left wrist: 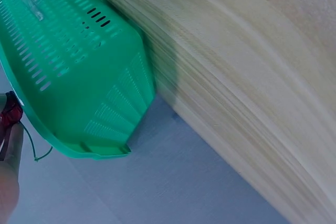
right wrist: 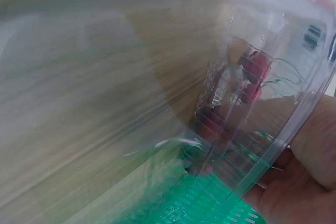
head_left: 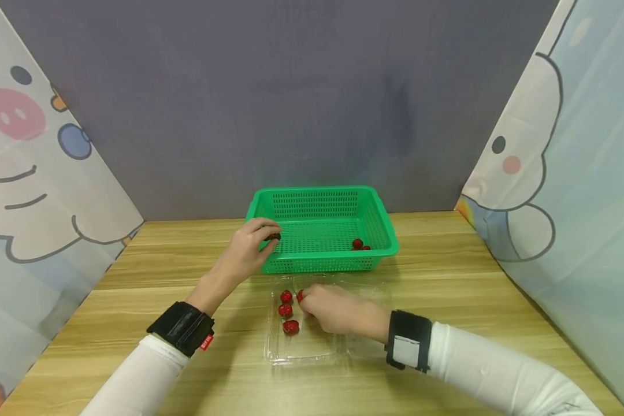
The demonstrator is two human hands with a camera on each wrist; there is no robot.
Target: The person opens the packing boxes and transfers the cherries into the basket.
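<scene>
My left hand [head_left: 247,248] is at the left rim of the green basket [head_left: 322,261], pinching a dark red cherry [left wrist: 11,109] whose thin green stem hangs free in the left wrist view. My right hand [head_left: 338,309] reaches into a clear plastic clamshell box [head_left: 312,352] in front of the basket. Its fingertips are at a cherry [head_left: 300,296]; whether they grip it is hidden. Beside them in the box lie three more cherries [head_left: 285,310]. In the right wrist view, the box's wall blurs the cherries [right wrist: 257,66] and partly covers the fingers.
A few cherries [head_left: 357,244] lie in the basket's front right corner. The box's clear lid [head_left: 366,346] spreads to the right on the wooden table [head_left: 213,375]. A grey panel [head_left: 301,115] stands behind the basket, with cartoon-printed sheets [head_left: 572,231] at both sides.
</scene>
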